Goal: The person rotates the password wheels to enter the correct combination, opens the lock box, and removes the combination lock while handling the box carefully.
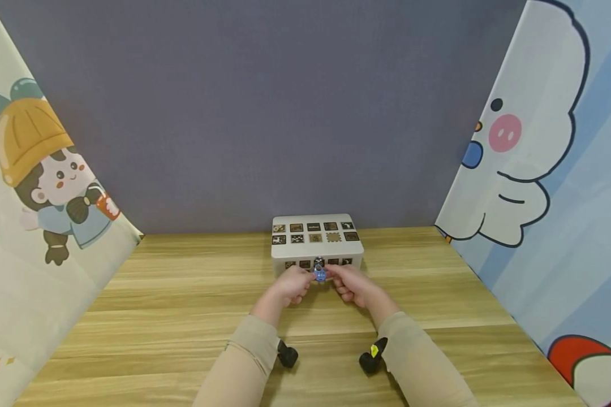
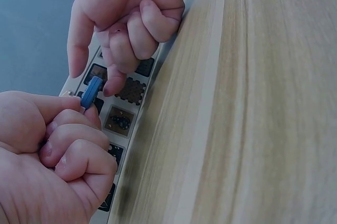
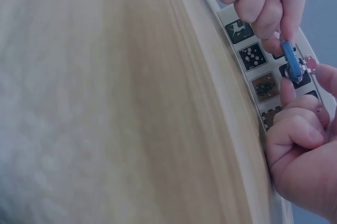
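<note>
A small blue padlock [image 1: 319, 274] is at the metal latch [image 1: 318, 262] on the front of a white box [image 1: 318, 252] with dark square pictures. My left hand [image 1: 292, 284] pinches the padlock between thumb and forefinger, its other fingers curled, as the left wrist view also shows. Close by on the other side is my right hand [image 1: 353, 282]. Its thumb and forefinger [image 2: 79, 50] are spread apart around the padlock and latch, while the remaining fingers fold into the palm. One right fingertip is at the padlock's lower end; whether the shackle is through the latch cannot be told.
The box stands on a wood-grain table [image 1: 183, 316], near a grey back panel [image 1: 244, 113]. Cartoon-printed sheets, a left one [image 1: 10, 237] and a right one [image 1: 580, 226], flank the table. Black wrist mounts, one [image 1: 287, 355] left and one [image 1: 373, 359] right, sit at the sleeves.
</note>
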A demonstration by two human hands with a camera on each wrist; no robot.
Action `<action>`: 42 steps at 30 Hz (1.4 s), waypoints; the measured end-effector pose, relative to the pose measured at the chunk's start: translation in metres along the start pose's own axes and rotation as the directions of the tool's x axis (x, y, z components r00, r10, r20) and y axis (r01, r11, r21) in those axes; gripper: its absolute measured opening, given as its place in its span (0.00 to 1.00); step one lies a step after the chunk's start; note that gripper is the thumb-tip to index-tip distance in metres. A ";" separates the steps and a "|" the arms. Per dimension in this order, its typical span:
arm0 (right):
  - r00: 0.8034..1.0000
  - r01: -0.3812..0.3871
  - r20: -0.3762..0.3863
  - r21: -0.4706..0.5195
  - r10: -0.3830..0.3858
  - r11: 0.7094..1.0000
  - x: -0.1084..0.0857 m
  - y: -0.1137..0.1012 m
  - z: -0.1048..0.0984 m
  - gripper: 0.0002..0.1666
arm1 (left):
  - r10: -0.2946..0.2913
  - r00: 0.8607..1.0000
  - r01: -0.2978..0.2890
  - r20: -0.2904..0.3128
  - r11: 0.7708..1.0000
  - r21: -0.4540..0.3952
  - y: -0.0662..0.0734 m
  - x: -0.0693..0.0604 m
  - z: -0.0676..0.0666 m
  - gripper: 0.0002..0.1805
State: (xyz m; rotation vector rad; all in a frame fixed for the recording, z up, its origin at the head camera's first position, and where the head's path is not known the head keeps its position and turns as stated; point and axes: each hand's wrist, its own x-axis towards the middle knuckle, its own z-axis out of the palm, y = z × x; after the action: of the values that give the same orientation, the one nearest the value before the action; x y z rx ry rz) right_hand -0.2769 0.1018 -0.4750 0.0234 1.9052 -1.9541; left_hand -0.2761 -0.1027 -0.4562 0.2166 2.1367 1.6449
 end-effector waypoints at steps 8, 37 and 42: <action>1.000 0.007 -0.021 -0.032 -0.008 0.999 -0.009 0.001 0.010 0.19 | 0.002 1.000 -0.002 0.013 1.000 -0.001 -0.002 -0.010 -0.003 0.18; 0.997 0.048 -0.051 -0.043 -0.051 0.998 -0.027 0.011 0.044 0.19 | 0.009 0.999 -0.007 0.051 1.000 -0.023 -0.009 -0.032 -0.004 0.16; 0.997 0.043 -0.058 -0.040 -0.046 0.998 -0.025 0.011 0.044 0.20 | 0.013 0.999 -0.011 0.050 1.000 -0.027 -0.010 -0.030 -0.004 0.17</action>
State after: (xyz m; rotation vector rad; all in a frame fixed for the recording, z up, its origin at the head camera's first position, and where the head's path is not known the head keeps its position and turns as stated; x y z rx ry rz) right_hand -0.2385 0.0669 -0.4753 0.0280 1.9975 -1.9651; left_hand -0.2494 -0.1205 -0.4572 0.2608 2.0788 1.6560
